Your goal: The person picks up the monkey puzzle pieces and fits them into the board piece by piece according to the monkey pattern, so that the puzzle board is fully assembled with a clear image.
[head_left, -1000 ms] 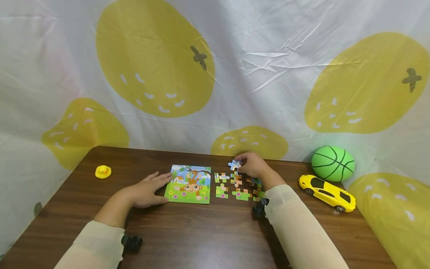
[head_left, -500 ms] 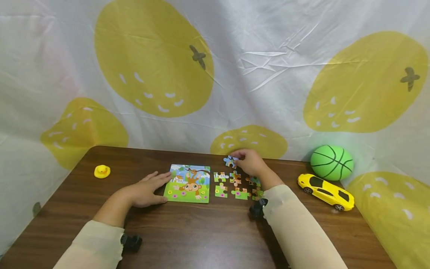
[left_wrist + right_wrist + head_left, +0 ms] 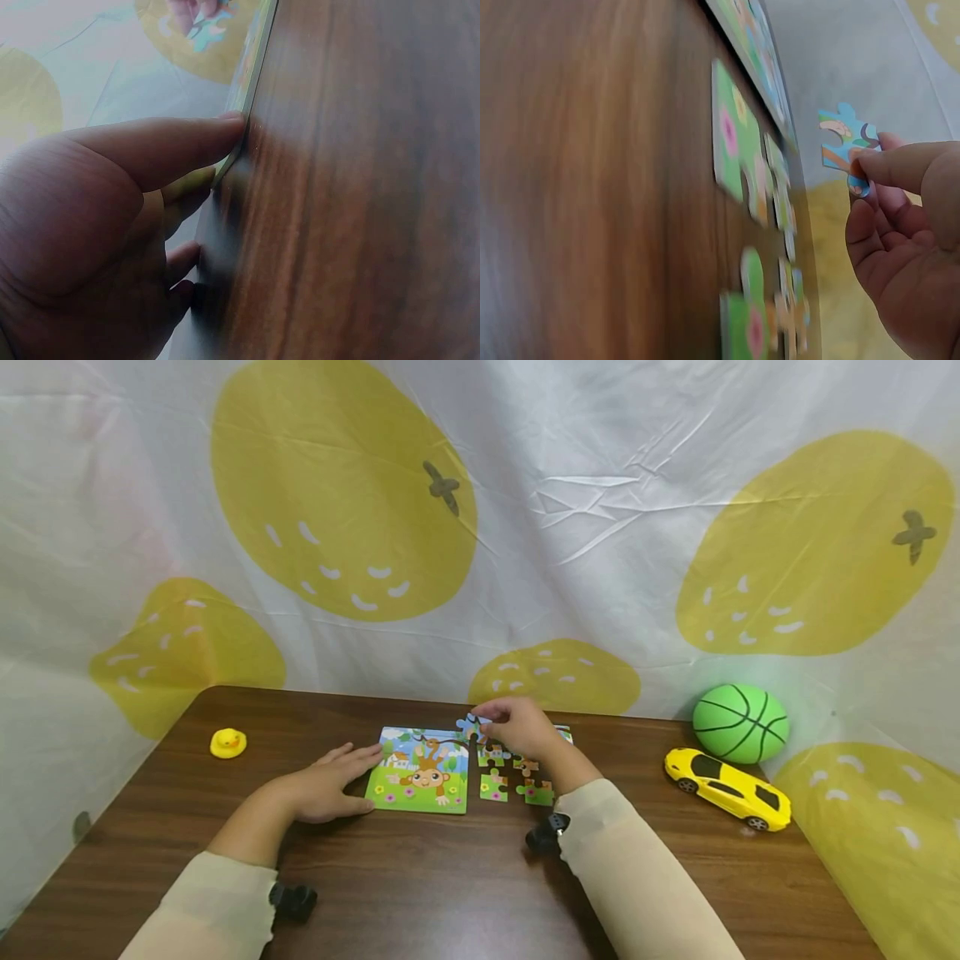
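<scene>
Between thumb and fingers my right hand (image 3: 517, 727) pinches a blue jigsaw puzzle piece (image 3: 846, 139), raised off the table in the right wrist view. In the head view that piece overlaps the top right corner of the monkey picture board (image 3: 420, 781). My left hand (image 3: 330, 785) lies with straight fingers at the board's left edge; its thumb (image 3: 187, 146) touches that edge in the left wrist view. Right of the board lie several loose puzzle pieces (image 3: 493, 785), green with flowers along the front row. My right forearm and hand hide some of them.
A yellow rubber duck (image 3: 228, 743) sits at the far left of the brown wooden table (image 3: 420, 885). At the right stand a green ball (image 3: 741, 723) and a yellow toy car (image 3: 727, 789). A fruit-patterned curtain (image 3: 585, 552) hangs behind the table.
My right hand has lifted the blue puzzle piece from the back of the loose pieces and moved it left to the board's corner. My left hand has stayed in place.
</scene>
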The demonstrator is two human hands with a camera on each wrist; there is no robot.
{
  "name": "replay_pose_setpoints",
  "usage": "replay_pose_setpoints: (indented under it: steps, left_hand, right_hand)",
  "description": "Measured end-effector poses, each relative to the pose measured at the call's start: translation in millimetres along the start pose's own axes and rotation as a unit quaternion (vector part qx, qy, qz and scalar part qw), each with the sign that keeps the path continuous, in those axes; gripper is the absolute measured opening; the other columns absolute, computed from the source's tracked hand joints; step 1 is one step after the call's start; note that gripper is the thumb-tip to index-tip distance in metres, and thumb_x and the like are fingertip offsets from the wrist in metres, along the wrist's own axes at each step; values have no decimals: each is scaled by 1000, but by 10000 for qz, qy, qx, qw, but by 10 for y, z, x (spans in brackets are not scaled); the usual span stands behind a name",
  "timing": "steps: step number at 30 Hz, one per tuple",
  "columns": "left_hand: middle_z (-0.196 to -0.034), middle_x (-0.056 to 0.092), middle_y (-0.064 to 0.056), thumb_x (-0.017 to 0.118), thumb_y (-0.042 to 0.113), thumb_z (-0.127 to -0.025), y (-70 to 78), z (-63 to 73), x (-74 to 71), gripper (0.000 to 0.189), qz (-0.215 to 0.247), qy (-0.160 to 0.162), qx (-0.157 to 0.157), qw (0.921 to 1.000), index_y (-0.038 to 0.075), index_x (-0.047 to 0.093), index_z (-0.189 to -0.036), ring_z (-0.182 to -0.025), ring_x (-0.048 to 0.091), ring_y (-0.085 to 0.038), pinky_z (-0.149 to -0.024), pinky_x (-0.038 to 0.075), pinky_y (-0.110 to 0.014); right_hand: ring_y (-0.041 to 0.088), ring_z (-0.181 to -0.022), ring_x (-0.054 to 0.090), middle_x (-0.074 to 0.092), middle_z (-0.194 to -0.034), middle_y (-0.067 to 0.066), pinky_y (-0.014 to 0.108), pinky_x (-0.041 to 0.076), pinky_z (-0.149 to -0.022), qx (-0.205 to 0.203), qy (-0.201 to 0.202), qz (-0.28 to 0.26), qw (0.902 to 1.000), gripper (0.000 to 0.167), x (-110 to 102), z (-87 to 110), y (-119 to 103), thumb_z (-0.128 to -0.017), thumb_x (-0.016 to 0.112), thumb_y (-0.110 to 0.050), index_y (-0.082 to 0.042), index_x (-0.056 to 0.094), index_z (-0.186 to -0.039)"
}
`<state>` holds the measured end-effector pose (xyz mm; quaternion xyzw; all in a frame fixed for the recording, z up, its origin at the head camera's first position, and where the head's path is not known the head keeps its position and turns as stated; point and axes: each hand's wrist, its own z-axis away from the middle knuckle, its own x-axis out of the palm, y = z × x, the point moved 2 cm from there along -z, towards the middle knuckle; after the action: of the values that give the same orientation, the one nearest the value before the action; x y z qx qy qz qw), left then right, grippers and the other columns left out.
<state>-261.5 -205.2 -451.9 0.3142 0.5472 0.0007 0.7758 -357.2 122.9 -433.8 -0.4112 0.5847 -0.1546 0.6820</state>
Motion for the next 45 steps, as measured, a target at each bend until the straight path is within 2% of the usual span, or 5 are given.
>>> replay_pose_setpoints:
  steps: [7, 14, 26, 37, 45]
  left_hand:
    - [-180, 24, -10, 72, 43, -101, 8, 4, -7, 84, 6, -10, -25, 10000, 12, 33, -169, -165, 10, -53, -128, 14, -78]
    - [-180, 25, -11, 71, 42, -101, 13, 3, -9, 84, -27, -28, -20, 10000, 11, 34, -169, -165, 10, -53, -129, 14, -77]
    - [-180, 24, -11, 71, 43, -101, 24, 4, -16, 83, 17, -47, -41, 10000, 12, 33, -169, -165, 9, -54, -128, 14, -78]
    - [-180, 24, -10, 71, 44, -101, 12, 0, -6, 84, 58, -64, -71, 9999, 13, 33, -169, -165, 9, -53, -127, 15, -79]
    - [-180, 23, -10, 71, 44, -102, 6, 4, -5, 83, 49, -58, -47, 10000, 12, 33, -169, -165, 9, -54, -127, 15, -79]
  right_hand:
    - [22, -91, 69, 77, -120, 8, 27, 54, -68, -90, -289, -254, 9992, 31, 204, -57, -145, -104, 70, -15, -16, 75, -134]
    - [14, -97, 69, 79, -120, 7, 27, 56, -78, -257, -388, -108, 9989, 28, 384, -152, -262, -103, 71, -14, -14, 78, -130]
    - [15, -103, 71, 79, -118, 1, 38, 60, -93, 80, -452, 107, 9989, 23, 622, -263, -344, -103, 72, -16, -18, 80, -124]
    - [16, -104, 67, 77, -127, 3, 39, 59, -96, 111, -523, 446, 9976, 35, 692, -275, -369, -94, 82, -14, -17, 78, -129]
    - [18, -111, 67, 73, -132, 5, 41, 59, -102, 71, -583, 712, 9957, 37, 729, -297, -385, -96, 80, -13, -15, 77, -133]
